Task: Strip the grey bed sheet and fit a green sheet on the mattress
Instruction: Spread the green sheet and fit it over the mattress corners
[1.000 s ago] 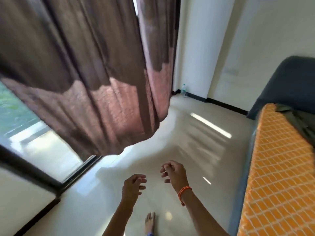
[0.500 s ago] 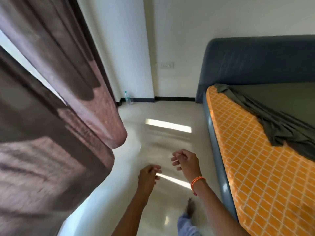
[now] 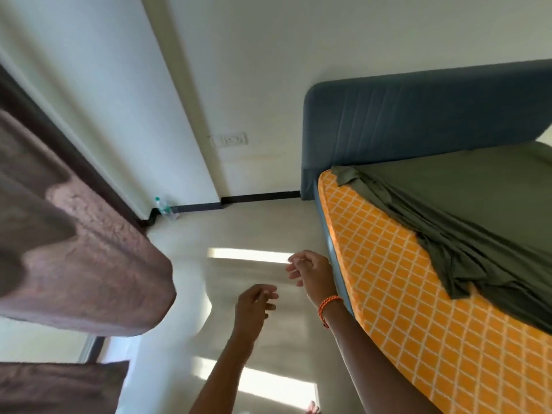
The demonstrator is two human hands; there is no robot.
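Observation:
A green sheet (image 3: 466,216) lies loose over the top of the mattress (image 3: 397,294), whose orange side with a white lattice pattern is bare along the near edge and head corner. The sheet's edge is rumpled and does not reach the corner. My left hand (image 3: 254,303) and my right hand (image 3: 310,273), with an orange band at the wrist, hover over the floor left of the bed. Both hang with loosely curled fingers and hold nothing. No grey sheet is in view.
A blue padded headboard (image 3: 418,118) stands against the white wall. Brown curtains (image 3: 74,258) hang at the left. A water bottle (image 3: 162,207) stands in the floor corner. Pale glossy floor (image 3: 257,225) runs between curtain and bed.
The view has swung right from the curtains and window toward the bed, bringing the headboard and green sheet into sight. Both hands stay free and have drifted closer to the mattress side.

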